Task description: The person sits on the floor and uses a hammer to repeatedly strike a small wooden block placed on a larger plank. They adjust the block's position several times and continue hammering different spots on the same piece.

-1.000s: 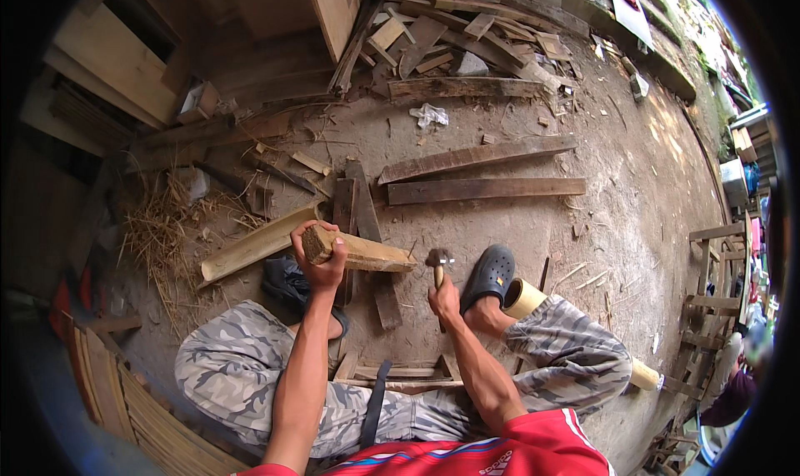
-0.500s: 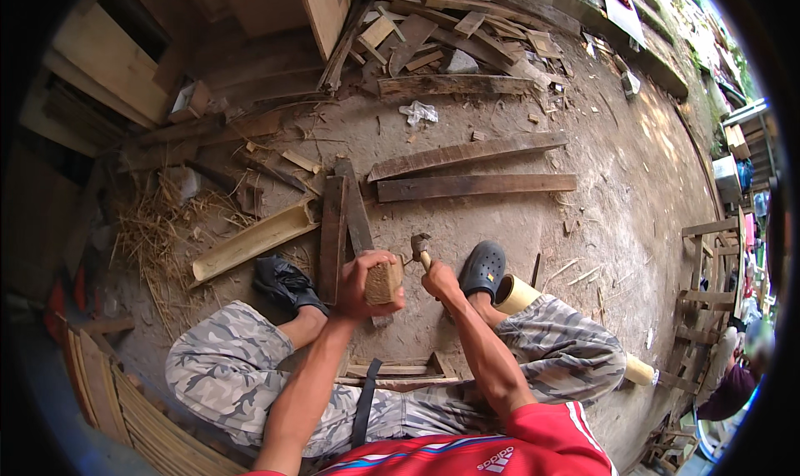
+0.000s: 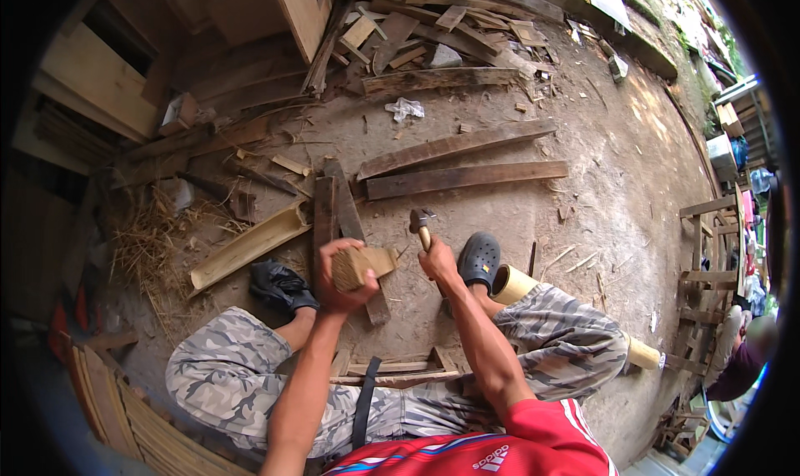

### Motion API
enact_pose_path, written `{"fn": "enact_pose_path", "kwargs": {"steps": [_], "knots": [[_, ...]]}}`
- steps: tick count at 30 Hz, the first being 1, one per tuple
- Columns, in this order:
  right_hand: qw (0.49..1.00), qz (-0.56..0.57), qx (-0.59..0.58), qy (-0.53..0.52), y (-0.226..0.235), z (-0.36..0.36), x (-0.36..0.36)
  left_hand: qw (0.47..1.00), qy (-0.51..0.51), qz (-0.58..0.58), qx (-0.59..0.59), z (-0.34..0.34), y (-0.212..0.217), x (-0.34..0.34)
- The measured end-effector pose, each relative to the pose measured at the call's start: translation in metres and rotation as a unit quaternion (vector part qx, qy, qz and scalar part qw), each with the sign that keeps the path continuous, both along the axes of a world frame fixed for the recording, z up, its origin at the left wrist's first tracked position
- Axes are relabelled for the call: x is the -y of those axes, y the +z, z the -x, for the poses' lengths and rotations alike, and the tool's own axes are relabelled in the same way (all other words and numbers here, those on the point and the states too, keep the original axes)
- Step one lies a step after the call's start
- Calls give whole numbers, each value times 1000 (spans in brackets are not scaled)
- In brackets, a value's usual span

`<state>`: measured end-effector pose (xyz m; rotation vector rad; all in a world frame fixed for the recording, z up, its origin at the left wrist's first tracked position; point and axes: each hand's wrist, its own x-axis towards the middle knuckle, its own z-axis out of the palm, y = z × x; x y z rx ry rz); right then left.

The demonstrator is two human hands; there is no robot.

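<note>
My left hand (image 3: 330,291) is closed round a chunky wooden block (image 3: 363,268), its rough end grain turned up toward me. A thin nail-like point (image 3: 403,252) juts from the block's right side. My right hand (image 3: 438,264) grips a hammer (image 3: 424,224) by its light wooden handle. The dark hammer head is raised just right of the block, apart from it. Beneath and beyond my left hand, two dark planks (image 3: 325,213) lie side by side on the dirt floor.
Two long planks (image 3: 467,180) lie ahead, with a scrap-wood pile (image 3: 433,38) farther off. A split bamboo length (image 3: 250,247) and straw (image 3: 158,234) are at left. A bamboo tube (image 3: 515,284) sits by my right clog (image 3: 480,259). At far right, a person (image 3: 737,359) is near a wooden rack (image 3: 708,243).
My left hand has moved slightly left and up and turned the block, so its narrower right part and the nail-like point show. The hammer stays in my right hand, its head a little higher.
</note>
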<state>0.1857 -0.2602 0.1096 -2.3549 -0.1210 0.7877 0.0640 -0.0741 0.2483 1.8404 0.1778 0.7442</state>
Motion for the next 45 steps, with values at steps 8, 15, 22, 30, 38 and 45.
{"fn": "enact_pose_path", "kwargs": {"steps": [8, 15, 22, 30, 38, 45], "knots": [[852, -205, -409, -257, -44, -10, 27, 986, 7, 152, -69, 23, -19, -110], [872, -140, -468, -35, -22, -19, 30, 980, -21, 157, -116, 41, -21, -130], [885, -157, -413, -144, -41, -15, 25, 979, 1, 163, -121, 49, -21, -126], [871, -131, -473, 27, -22, -28, 36, 981, -4, 161, -107, 48, -20, -121], [898, -82, -431, 11, 1, -32, 30, 983, 7, 149, -109, 50, -18, -118], [890, -117, -440, -26, 1, -49, 23, 987, -28, 112, -109, 44, -7, -112]]}}
